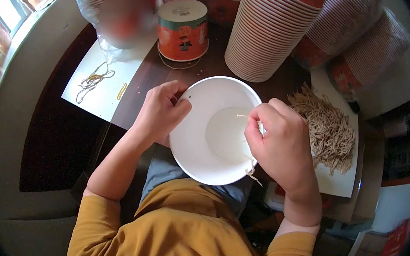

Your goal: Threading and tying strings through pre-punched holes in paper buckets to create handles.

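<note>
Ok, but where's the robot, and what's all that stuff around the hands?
There's no robot here, just a person's own bare hands. The camera sits on their head looking down, and its wide lens bends straight edges.

The left hand holds a white bucket by its rim. Across from it, the right hand pinches a pale cord.

On the dark table stand an upside-down red bucket and a tall bucket stack. A tangled cord pile lies on the right.

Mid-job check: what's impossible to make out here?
Thin beige string, head view: partly hidden by the bare right hand.
Round white bucket, head view: outer wall mostly hidden by its rim.
Tall stack of white-rimmed orange buckets, head view: top cut off by upper edge.
</note>
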Demonstrator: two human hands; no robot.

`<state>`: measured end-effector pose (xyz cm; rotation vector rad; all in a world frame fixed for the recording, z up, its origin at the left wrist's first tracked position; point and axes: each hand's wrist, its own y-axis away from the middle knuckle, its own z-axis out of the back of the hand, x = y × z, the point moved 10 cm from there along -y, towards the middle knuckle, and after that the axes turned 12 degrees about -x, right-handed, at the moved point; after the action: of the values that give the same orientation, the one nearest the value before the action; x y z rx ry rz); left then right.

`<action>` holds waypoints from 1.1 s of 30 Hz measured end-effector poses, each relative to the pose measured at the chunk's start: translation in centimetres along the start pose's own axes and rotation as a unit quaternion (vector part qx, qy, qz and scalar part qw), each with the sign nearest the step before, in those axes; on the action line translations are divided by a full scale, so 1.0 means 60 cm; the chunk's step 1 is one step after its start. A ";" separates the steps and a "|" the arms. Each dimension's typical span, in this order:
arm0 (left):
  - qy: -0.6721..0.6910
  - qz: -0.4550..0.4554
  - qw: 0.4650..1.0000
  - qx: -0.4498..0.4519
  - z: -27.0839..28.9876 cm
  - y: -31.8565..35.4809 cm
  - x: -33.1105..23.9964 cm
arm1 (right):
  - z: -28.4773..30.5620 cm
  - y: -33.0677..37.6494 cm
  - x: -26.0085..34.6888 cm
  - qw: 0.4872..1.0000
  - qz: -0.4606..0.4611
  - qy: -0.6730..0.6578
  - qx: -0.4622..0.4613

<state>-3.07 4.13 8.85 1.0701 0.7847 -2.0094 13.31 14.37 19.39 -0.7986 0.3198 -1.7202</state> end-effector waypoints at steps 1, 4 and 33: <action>-0.011 0.031 0.999 0.037 -0.008 0.004 0.011 | -0.002 -0.001 -0.004 1.000 -0.007 -0.005 0.000; 0.073 0.025 0.995 0.064 -0.007 0.019 0.008 | -0.011 -0.011 -0.040 0.999 -0.034 -0.025 -0.002; 0.202 0.016 0.979 0.007 -0.007 0.087 0.005 | -0.143 0.004 -0.037 0.958 -0.148 -0.210 0.123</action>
<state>1.23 1.44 7.46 1.5159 0.9510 -1.7939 8.13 14.74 12.24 -1.0365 -0.3145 -1.7648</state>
